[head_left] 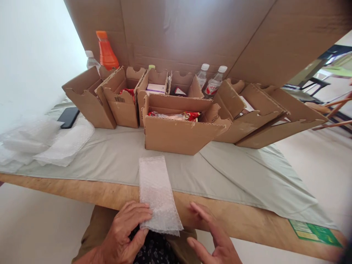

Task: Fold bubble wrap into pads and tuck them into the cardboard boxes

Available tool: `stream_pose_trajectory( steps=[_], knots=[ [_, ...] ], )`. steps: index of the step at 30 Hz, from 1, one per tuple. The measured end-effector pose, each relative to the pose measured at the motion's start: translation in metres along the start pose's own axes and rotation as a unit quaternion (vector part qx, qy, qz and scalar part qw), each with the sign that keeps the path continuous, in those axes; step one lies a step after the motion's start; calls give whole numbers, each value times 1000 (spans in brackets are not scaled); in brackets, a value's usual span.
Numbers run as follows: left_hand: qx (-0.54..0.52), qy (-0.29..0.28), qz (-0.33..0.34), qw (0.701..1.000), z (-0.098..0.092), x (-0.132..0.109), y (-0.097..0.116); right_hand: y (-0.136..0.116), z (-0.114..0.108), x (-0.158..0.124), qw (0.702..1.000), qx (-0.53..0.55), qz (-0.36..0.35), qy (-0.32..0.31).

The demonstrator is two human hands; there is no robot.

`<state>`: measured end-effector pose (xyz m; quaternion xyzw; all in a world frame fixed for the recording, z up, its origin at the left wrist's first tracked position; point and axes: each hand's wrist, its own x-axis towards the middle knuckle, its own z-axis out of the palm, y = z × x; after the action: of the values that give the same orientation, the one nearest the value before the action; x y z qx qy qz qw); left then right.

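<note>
A folded strip of bubble wrap [156, 187] lies over the table's front edge, its near end sticking out past the wood. My left hand [125, 227] grips the strip's near left side, thumb below and fingers on top. To the right of the strip, my right hand [214, 234] is held with thumb and fingers apart and nothing in it. Just beyond the strip stands an open cardboard box [173, 135] with red and clear packets [178, 116] inside.
Several open cardboard boxes [90, 106] stand in a row behind, before a tall cardboard panel [192, 33]. An orange bottle [108, 53] and clear bottles [216, 82] rise behind them. Loose bubble wrap [35, 139] and a black phone [68, 117] lie at left, a green packet [315, 233] at right.
</note>
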<state>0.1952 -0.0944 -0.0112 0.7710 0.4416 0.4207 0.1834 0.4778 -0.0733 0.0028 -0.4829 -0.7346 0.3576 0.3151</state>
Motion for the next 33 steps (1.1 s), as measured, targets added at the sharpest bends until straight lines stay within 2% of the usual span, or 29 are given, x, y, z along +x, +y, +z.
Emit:
stream_pose_trajectory(
  steps=[2, 4, 9, 14, 21, 27, 30, 33],
  knots=[
    [-21, 5, -24, 999, 0, 1, 1, -3, 3, 10, 996, -57, -62, -12],
    [-27, 9, -43, 999, 1, 1, 2, -7, 15, 23, 994, -45, -95, -36],
    [-48, 38, -106, 993, 1, 4, 5, -9, 38, 43, 999, 17, -26, -33],
    [-36, 56, -158, 985, 3, 8, 6, -9, 32, 36, 992, 35, -41, -114],
    [-9, 67, -169, 983, 5, 11, 8, -9, 44, 46, 998, 43, 44, -3],
    [47, 107, -106, 987, 7, 12, -1, -12, 56, 53, 999, -19, 15, 41],
    [71, 94, -103, 988, 7, 18, -6, -12, 58, 53, 998, -38, 5, 49],
    [79, 60, -121, 988, 8, 24, -8, -12, 57, 48, 993, -75, -47, 82]
  ],
)
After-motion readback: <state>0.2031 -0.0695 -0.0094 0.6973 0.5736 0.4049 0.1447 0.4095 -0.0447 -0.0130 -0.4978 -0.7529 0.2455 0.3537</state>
